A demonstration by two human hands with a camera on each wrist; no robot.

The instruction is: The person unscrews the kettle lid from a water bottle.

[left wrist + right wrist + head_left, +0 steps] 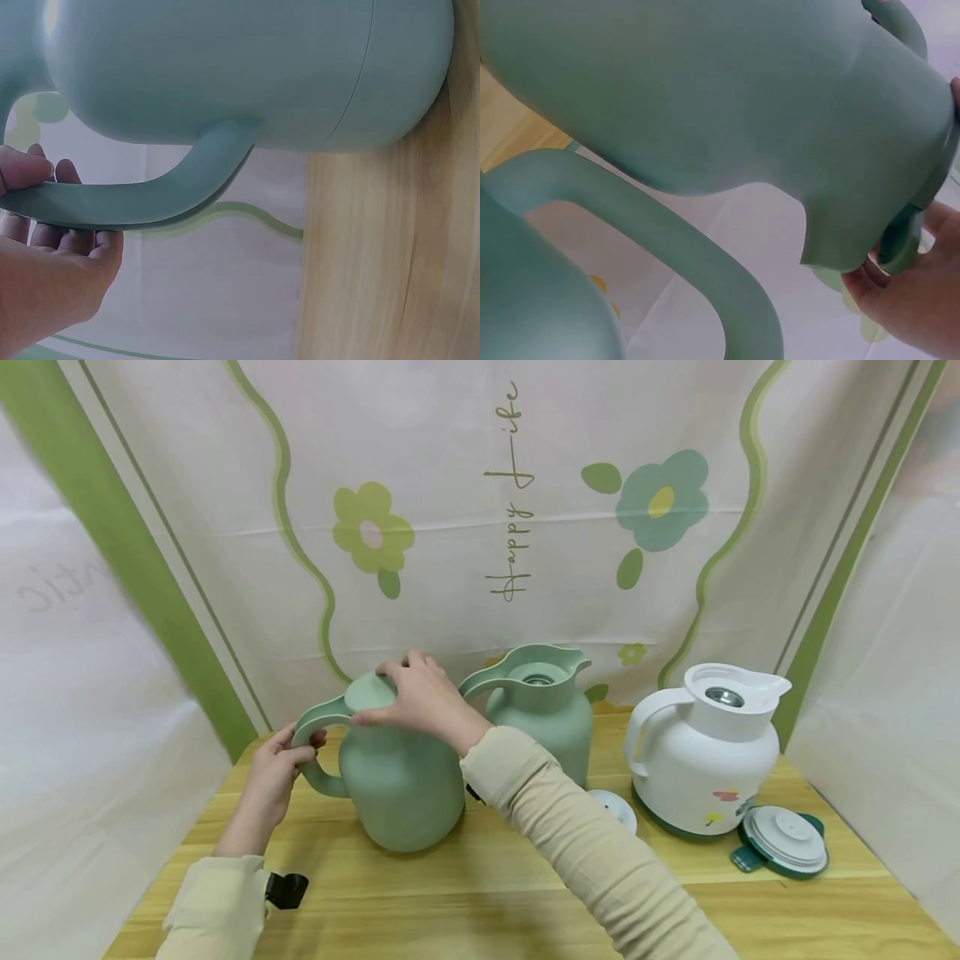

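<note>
A green thermos jug point(405, 785) stands on the wooden table at the left. My left hand point(272, 772) holds its handle point(161, 202), thumb on one side and fingers curled round the other in the left wrist view. Across the jug's top, my right hand point(427, 697) grips the round green lid point(371, 692), with the thumb at the near edge and the fingers at the far side. In the right wrist view, the fingers point(930, 285) are by the spout point(829, 247) and the lid's rim; part of that grasp lies outside the frame.
A second green jug point(540, 718), lidless, stands close on the right, partly behind my right forearm. Farther right is a lidless white jug point(705, 760), with a white and green lid point(786, 842) beside it. A white disc point(615, 810) lies partly behind my sleeve. A printed curtain point(450, 460) hangs behind.
</note>
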